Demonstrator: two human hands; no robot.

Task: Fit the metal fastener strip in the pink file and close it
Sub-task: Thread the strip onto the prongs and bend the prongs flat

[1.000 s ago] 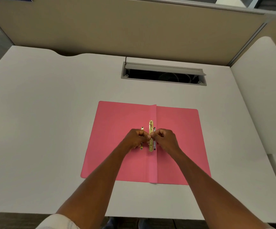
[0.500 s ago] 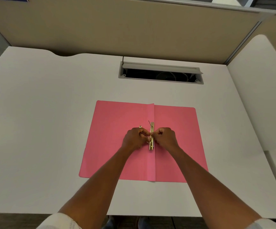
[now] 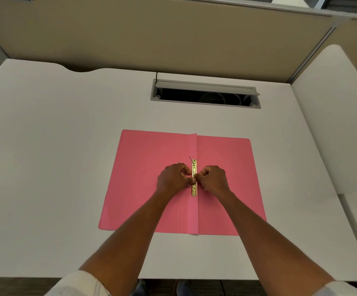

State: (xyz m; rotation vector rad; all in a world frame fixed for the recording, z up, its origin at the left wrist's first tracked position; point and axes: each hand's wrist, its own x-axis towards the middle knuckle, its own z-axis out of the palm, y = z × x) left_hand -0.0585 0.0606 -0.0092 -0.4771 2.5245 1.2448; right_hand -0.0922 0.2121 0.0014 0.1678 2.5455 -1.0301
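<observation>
The pink file (image 3: 143, 184) lies open and flat on the white desk (image 3: 45, 167). A gold metal fastener strip (image 3: 194, 190) runs along its centre fold. My left hand (image 3: 173, 178) and my right hand (image 3: 213, 178) meet at the middle of the strip, fingers curled and pinching it from either side. A thin prong (image 3: 190, 159) sticks up at the strip's far end. Another small metal piece (image 3: 178, 163) peeks out beyond my left knuckles. The strip's middle is hidden by my fingers.
An open cable slot (image 3: 205, 96) with a grey flap sits in the desk beyond the file. A beige partition (image 3: 152, 35) closes the back. A second white desk surface (image 3: 340, 124) adjoins on the right. Shoes show below the near edge.
The side metal pieces that lay beside the strip are now mostly under my fingers, and one prong has been raised at the far end. Both hands stay at the strip.
</observation>
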